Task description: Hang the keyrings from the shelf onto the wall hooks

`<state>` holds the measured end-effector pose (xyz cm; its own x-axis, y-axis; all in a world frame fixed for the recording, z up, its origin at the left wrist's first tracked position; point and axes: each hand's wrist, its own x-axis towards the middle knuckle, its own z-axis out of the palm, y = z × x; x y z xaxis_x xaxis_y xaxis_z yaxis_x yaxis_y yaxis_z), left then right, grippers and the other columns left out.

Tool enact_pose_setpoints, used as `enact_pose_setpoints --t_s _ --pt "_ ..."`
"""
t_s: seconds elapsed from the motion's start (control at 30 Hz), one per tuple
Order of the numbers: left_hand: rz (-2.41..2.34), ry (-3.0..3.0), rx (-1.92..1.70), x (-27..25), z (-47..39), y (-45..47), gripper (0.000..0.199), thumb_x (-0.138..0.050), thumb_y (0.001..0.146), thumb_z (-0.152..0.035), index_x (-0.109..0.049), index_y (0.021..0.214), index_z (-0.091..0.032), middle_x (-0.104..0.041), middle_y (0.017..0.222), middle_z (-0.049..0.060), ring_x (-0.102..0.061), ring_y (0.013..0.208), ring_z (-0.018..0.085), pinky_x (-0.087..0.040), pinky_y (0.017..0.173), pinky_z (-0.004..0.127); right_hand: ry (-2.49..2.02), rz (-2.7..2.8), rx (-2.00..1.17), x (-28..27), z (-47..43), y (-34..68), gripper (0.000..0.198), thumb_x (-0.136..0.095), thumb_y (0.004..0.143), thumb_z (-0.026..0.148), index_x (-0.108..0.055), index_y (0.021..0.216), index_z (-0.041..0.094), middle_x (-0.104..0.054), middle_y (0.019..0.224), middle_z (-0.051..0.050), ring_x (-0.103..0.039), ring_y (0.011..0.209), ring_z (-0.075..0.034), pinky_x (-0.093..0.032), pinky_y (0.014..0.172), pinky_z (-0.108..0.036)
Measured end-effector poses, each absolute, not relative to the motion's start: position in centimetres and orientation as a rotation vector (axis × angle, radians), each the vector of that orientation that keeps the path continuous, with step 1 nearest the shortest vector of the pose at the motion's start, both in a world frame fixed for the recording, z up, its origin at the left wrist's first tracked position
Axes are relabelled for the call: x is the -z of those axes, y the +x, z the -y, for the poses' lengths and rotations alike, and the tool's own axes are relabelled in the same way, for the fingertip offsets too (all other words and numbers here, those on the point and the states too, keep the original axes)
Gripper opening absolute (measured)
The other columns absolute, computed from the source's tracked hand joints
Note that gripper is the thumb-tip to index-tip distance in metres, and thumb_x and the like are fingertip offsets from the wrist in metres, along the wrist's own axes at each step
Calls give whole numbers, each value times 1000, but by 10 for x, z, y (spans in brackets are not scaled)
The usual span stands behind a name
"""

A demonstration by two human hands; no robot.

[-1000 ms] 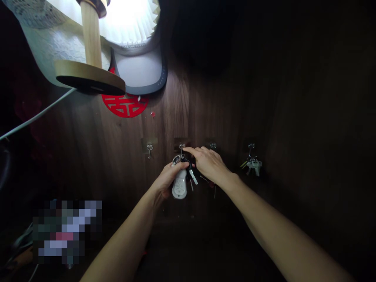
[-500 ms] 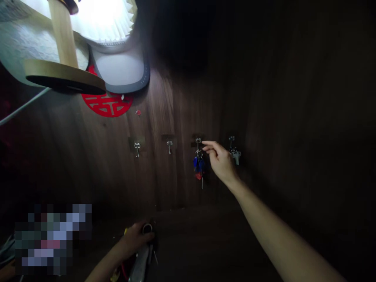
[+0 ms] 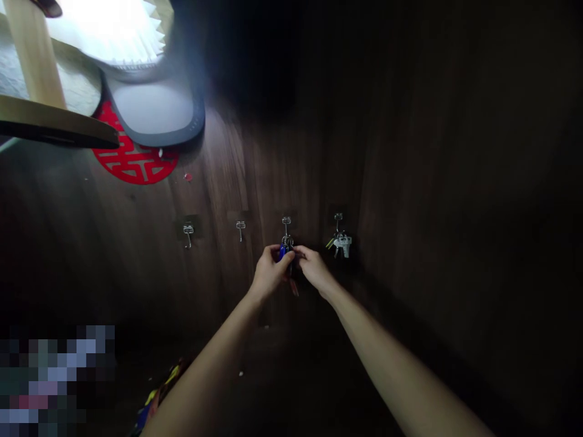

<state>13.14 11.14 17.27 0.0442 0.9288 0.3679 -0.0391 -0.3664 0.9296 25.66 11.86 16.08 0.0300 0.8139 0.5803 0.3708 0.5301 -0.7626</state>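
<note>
A bunch of keys [image 3: 286, 249] with blue pieces and a reddish end hangs by its metal rings from the third hook [image 3: 286, 221] on the dark wooden panel. From the left, my left hand [image 3: 270, 272] pinches the blue part between thumb and fingers. My right hand [image 3: 314, 269] is closed at the bunch's right side, fingertips on its edge; exactly which piece they grip is hidden. To the right, another key bunch [image 3: 342, 246] with a pale grey tag hangs on the fourth hook [image 3: 337, 217].
Two bare hooks, one farther left [image 3: 188, 229] and one nearer [image 3: 240, 226], share the row. Upper left are a lit lamp [image 3: 122, 30] with a wooden stand, a grey cap [image 3: 152, 109] and a red paper cutout [image 3: 132, 165]. Colourful items [image 3: 150, 403] lie lower left.
My left hand has left the metal ring and dark items below and risen to the hanging keys. My right hand has moved down from the hook onto them. The view has shifted right.
</note>
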Motion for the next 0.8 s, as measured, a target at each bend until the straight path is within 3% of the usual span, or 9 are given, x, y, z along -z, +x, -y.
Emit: enact_pose_setpoints --t_s 0.13,0.23,0.37,0.53,0.8 --pt "-929 1413 -1414 -175 -118 154 35 -75 65 -38 -60 86 -14 -63 61 -1 -62 56 15 -47 52 21 -1188 1731 -259 -170 -103 268 39 -36 71 1 -64 92 17 -68 79 -2 -62 77 -16 -48 71 -26" --pt "-901 1366 -1357 -176 -117 161 30 -70 69 -43 -58 73 -15 -54 48 -4 -54 39 12 -43 41 22 -1253 1877 -48 -181 -93 281 39 -37 73 0 -66 92 18 -67 88 -4 -60 85 -17 -45 77 -26" --pt "-848 1269 -1322 -179 -115 167 25 -65 73 -39 -55 75 -16 -58 55 -3 -53 40 10 -44 40 21 -1293 1951 235 -204 -88 294 42 -38 78 2 -67 100 23 -66 94 -3 -55 93 -17 -41 84 -29" --pt "-839 1184 -1319 -179 -116 169 22 -68 70 -32 -54 74 -15 -58 55 -4 -48 37 6 -38 35 18 -1349 2026 539 -223 -95 292 55 -37 82 3 -49 128 31 -62 108 -4 -50 100 -21 -36 87 -35" --pt "-701 1148 -1242 -209 -95 161 22 -56 76 -38 -58 74 -15 -52 55 -5 -33 33 2 -21 30 14 -1369 2077 561 -224 -103 288 47 -37 89 11 -47 129 33 -63 108 -4 -48 104 -23 -33 89 -40"
